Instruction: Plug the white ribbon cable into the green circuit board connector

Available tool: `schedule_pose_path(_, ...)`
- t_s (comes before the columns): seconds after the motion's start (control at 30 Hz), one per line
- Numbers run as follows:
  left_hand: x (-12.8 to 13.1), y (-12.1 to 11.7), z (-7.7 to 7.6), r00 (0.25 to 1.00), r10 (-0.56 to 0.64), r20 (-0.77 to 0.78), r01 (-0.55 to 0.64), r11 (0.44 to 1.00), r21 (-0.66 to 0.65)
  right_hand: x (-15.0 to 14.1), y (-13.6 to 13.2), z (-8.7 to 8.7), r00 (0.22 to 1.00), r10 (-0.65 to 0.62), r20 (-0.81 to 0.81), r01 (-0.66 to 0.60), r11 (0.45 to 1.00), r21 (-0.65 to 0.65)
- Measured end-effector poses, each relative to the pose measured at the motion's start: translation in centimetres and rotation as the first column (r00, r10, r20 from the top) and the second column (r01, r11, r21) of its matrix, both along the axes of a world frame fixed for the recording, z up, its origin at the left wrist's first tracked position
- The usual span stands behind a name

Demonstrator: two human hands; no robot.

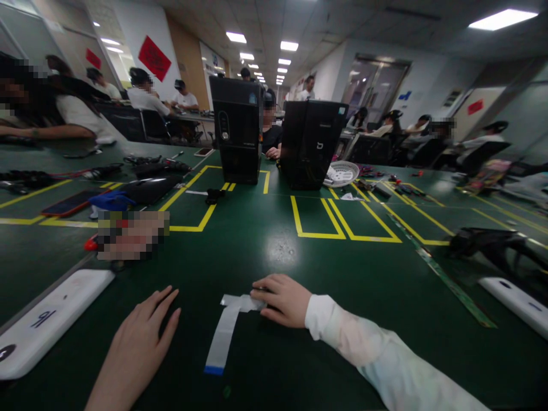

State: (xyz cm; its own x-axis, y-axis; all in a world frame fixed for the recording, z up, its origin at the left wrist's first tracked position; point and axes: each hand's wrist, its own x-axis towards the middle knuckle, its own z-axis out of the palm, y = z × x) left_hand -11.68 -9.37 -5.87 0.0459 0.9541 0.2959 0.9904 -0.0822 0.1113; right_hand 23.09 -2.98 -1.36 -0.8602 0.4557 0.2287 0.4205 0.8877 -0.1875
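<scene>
A flat white ribbon cable [225, 337] with a blue end lies on the green table in front of me, bent into an angle near its top. My right hand [282, 299], in a pale sleeve, rests over the upper right end of the cable. Its fingers reach out across that end and the thumb is apart from them; the fingertips partly cover the cable. To the left of the cable is my left hand [143, 337], low over the table with fingers stretched and nothing in them. It does not touch the cable.
Two black computer towers [237, 131] [314, 142] stand ahead, with a white basket [342, 173] beside them. White devices [55, 319] lie at both sides. A narrow green strip [454, 288] runs along the right. Yellow tape [321, 234] marks the table. Several people sit beyond.
</scene>
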Motion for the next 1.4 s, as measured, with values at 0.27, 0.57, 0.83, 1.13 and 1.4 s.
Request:
schedule_pose_path(0.27,0.1,-0.1,0.2,1.000,-0.004,-0.002,0.004,1.000,0.008,-3.2,-1.5,0.5,0.989,0.139,0.046,-0.137,0.990,-0.038)
schedule_pose_path(0.57,0.3,-0.1,0.2,0.999,-0.036,-0.009,0.036,0.998,0.059,-2.8,-1.2,0.6,0.993,0.115,0.030,-0.112,0.989,-0.092)
schedule_pose_path(0.83,0.1,0.0,0.1,1.000,-0.013,-0.008,0.014,0.999,0.035,-0.7,-0.1,-0.1,0.991,-0.015,-0.130,-0.002,0.992,-0.130)
schedule_pose_path(1.13,0.3,-0.1,0.3,1.000,-0.008,0.000,0.008,1.000,0.017,18.3,7.4,-0.6,0.122,-0.986,-0.112,0.992,0.119,0.040)
schedule_pose_path(1.4,0.1,0.1,0.0,1.000,-0.008,0.004,0.008,1.000,-0.001,30.1,2.4,0.2,-0.389,-0.919,-0.063,0.921,-0.388,-0.034)
